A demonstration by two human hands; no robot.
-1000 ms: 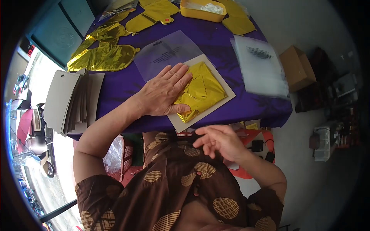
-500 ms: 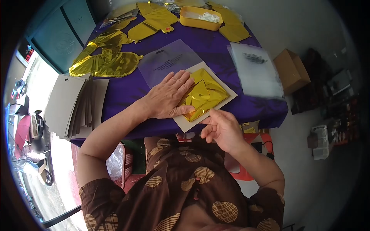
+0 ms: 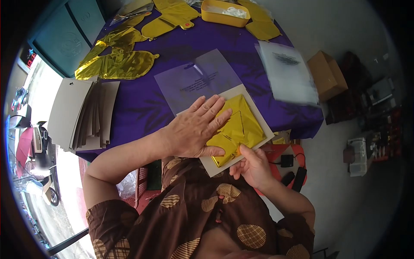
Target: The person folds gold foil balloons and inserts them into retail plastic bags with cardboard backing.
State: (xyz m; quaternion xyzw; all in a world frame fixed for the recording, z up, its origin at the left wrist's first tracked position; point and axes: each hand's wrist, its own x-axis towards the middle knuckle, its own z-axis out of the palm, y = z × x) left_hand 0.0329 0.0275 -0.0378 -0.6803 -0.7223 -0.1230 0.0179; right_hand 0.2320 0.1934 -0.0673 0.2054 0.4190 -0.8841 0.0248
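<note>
A folded gold foil balloon [image 3: 241,125] lies on a pale grey card [image 3: 268,134] at the table's near edge. My left hand [image 3: 196,129] rests flat across the left side of the foil, fingers stretched out, thumb toward its lower corner. With the thumb on top and curled fingers below, my right hand [image 3: 254,166] grips the card's near edge. Beyond the card lies a clear plastic bag [image 3: 194,77] with printed text and a hang hole; part of it is covered by my left hand and the card.
Several gold foil balloons [image 3: 116,64] lie on the purple tablecloth [image 3: 142,97] at the left and back. A stack of cards [image 3: 73,114] stands left. A yellow tub [image 3: 224,15] holds white material. More clear bags [image 3: 286,71] lie right, near a cardboard box [image 3: 327,75].
Both hands have drawn the card and foil balloon toward my body, over the table edge. My right thumb has moved onto the foil's near edge. The clear bag's end has shifted slightly nearer.
</note>
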